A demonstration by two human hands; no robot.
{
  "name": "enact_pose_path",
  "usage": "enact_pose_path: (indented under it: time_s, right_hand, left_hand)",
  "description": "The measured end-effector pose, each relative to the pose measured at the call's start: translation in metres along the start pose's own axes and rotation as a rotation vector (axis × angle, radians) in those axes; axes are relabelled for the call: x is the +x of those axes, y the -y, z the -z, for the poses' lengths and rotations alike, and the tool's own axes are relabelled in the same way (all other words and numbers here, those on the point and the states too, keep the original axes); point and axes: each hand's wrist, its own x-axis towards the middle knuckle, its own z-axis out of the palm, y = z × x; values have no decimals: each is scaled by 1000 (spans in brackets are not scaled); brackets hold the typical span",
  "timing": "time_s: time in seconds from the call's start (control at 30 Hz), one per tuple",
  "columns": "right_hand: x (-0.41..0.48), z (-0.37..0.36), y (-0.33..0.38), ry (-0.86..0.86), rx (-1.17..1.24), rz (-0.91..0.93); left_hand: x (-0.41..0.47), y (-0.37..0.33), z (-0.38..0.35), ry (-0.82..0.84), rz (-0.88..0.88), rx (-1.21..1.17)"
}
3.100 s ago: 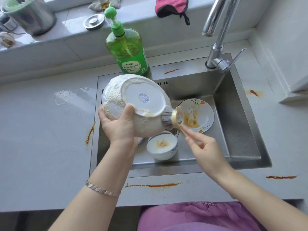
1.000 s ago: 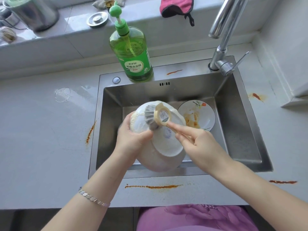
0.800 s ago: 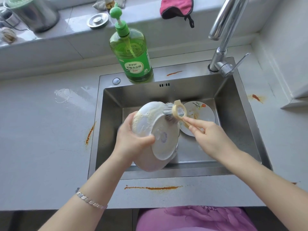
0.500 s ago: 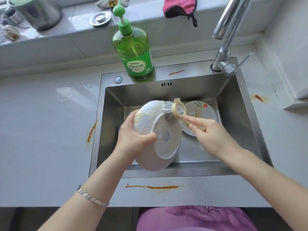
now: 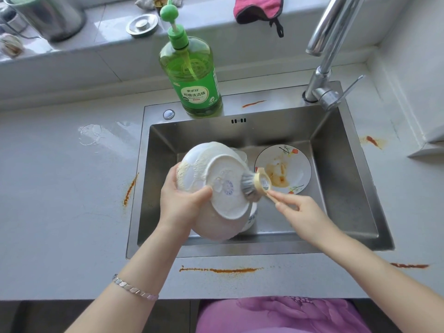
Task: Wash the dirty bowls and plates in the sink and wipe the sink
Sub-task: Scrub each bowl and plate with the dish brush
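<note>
My left hand (image 5: 182,203) is gripping the soapy bowl (image 5: 216,174), and its fingers are reaching round the far side, out of sight; only the thumb (image 5: 203,192) is showing. The bowl is facing its base toward me, so its inside is hiding. Just right of my thumb, under the bowl, a small bowl (image 5: 252,216) is showing only a sliver. Beyond my thumb another white rim (image 5: 241,153) is peeking out; I cannot tell what it is. The brush (image 5: 254,186) is losing most of its handle inside my right hand (image 5: 300,209). The brush's sticker (image 5: 264,183) and the bowl's blue mark (image 5: 228,187) are reading too small. Far beyond my fingers, the top edge is cutting off the faucet (image 5: 329,44), the pink cloth (image 5: 257,8) and the steel pot (image 5: 48,15).
</note>
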Motion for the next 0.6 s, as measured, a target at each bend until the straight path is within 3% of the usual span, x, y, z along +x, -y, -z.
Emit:
enact_pose_path:
  time_s: [0.1,0.33,0.43,0.6]
  right_hand:
    - [-6,-2,-11,61,-22,-47]
    - [-5,14,-17,-128,27,-42]
    - [-7,20,-28,-180,70,-114]
    - [-3,46,-43,-319,431,-381]
  left_hand:
    - [13,5,4,-57,2,53]
    - [46,4,15,32,-130,465]
    - [50,8,3,163,-242,747]
    - [38,10,-41,520,-434,1003]
